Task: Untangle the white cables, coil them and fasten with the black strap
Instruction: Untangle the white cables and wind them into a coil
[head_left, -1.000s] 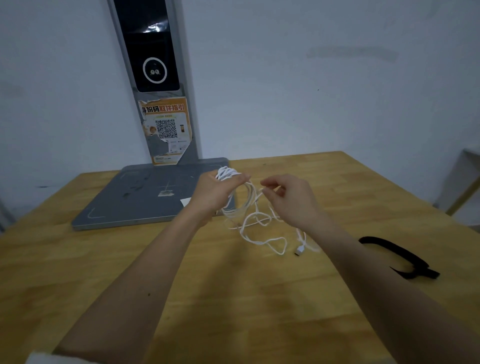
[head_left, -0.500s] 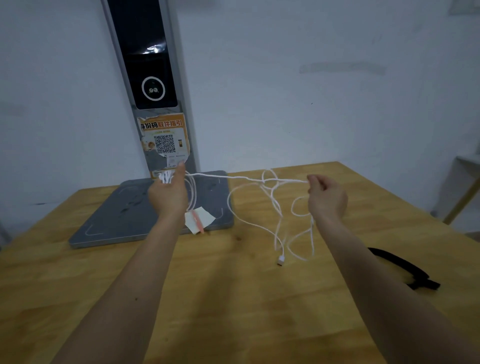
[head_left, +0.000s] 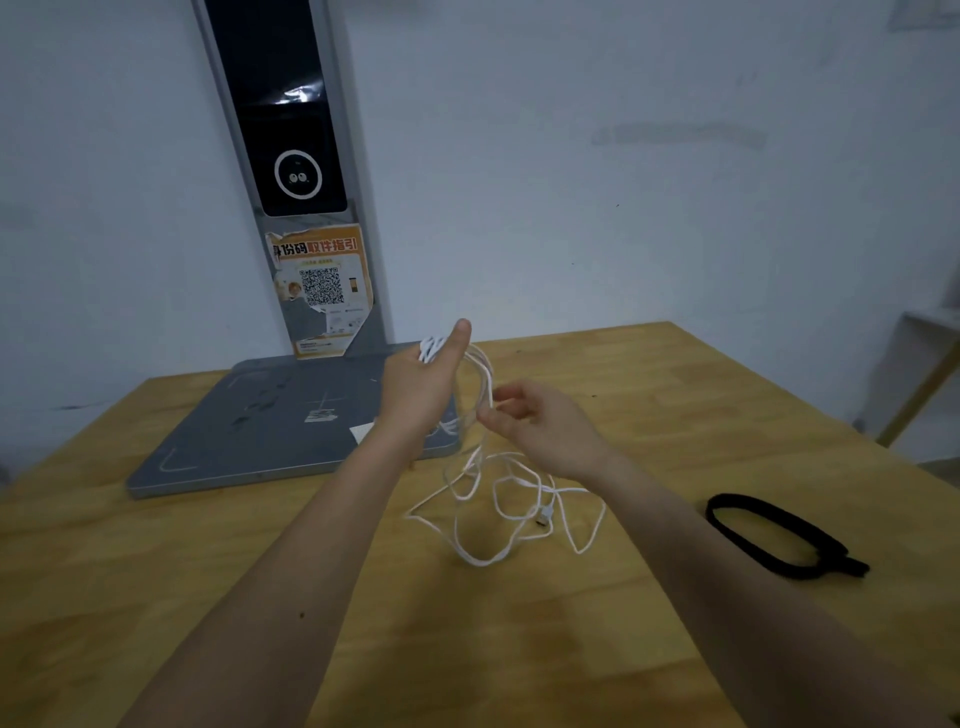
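My left hand (head_left: 418, 387) holds a grip on coiled white cables (head_left: 480, 480); my right hand (head_left: 540, 428) pinches a strand. The black strap (head_left: 774, 535) lies right on the table (head_left: 675, 405).

The worktop (head_left: 649, 395) is jointed wood with a warm, smooth, slightly satin finish and faint grain. On its far left stands a scanner stand (head_left: 270, 431) of matt grey metal or plastic, its base plate scuffed and smudged. Its upright carries a glossy black panel (head_left: 291, 104) that throws back light, and a creased paper sticker (head_left: 322, 291), torn at the edges. The white cables (head_left: 498, 499) look like smooth plastic. The black strap (head_left: 779, 535) on the right looks like matt, fuzzy cloth.
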